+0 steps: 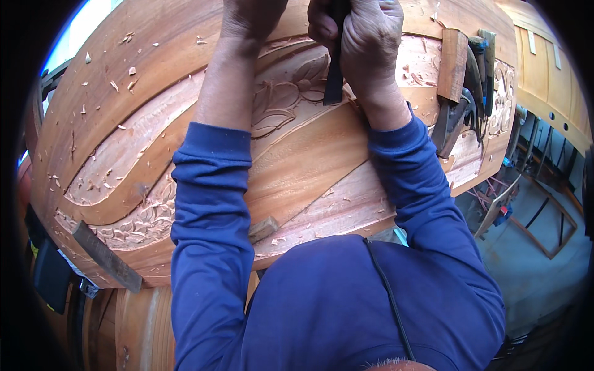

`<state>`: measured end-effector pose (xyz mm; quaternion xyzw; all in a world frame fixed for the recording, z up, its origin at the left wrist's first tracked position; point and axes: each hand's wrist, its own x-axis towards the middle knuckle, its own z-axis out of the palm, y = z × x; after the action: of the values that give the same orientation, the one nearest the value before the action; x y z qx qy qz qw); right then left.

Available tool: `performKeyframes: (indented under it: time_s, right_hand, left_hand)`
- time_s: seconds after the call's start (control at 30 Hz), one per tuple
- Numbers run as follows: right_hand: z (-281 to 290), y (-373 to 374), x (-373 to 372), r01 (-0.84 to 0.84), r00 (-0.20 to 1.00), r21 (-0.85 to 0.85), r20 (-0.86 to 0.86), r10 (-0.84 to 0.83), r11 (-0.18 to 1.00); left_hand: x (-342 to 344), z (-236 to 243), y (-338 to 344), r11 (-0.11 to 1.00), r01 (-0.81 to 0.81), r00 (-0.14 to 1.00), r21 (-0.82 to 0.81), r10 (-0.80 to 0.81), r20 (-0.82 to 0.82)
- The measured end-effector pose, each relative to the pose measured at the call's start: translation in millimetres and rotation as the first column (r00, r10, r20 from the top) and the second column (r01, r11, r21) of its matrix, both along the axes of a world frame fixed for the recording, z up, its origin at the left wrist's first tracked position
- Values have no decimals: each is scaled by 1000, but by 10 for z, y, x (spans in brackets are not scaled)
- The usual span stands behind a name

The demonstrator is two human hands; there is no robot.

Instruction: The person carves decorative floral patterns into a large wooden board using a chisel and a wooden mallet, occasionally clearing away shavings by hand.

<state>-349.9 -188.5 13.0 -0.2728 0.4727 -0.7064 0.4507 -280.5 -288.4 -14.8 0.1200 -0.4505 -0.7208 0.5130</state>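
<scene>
At the top of the picture my right hand (369, 32) is closed around a dark flat chisel (334, 80). Its broad squared end points down toward me, over the carved wooden panel (334, 142). My left hand (255, 13) is at the upper edge, left of the right one; its fingers are cut off, so what it holds, if anything, cannot be seen. Between my forearms lies a relief of carved leaves (278, 102), partly hidden by the left wrist. Smooth raised bands curve around paler, recessed ground.
Wood chips (127, 38) are scattered over the panel. Right of my right arm lie a wooden block (453, 65) and several dark metal tools (476, 80). A wooden strip (106, 256) crosses the lower left edge; a small offcut (263, 229) rests near my body. A frame (550, 229) lies on the floor.
</scene>
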Motion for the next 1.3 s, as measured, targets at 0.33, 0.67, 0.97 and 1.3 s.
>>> performKeyframes:
  time_s: [0.33, 0.67, 0.97, 1.3]
  right_hand:
    - [-43, -149, 259, -314, 932, 77, 218, 291, 946]
    - [-46, 83, -498, -131, 947, 12, 296, 121, 991]
    - [-224, 78, -1032, 37, 776, -413, 586, 235, 910]
    - [-316, 36, -1118, 168, 848, -341, 529, 41, 925]
  left_hand:
    - [232, -168, -332, 833, -398, 917, -385, 355, -180]
    - [258, -22, -268, 969, -233, 970, -82, 238, 47]
    - [579, -123, 374, 658, 468, 707, -590, 122, 697]
    - [1000, 18, 1242, 358, 438, 703, -825, 436, 562]
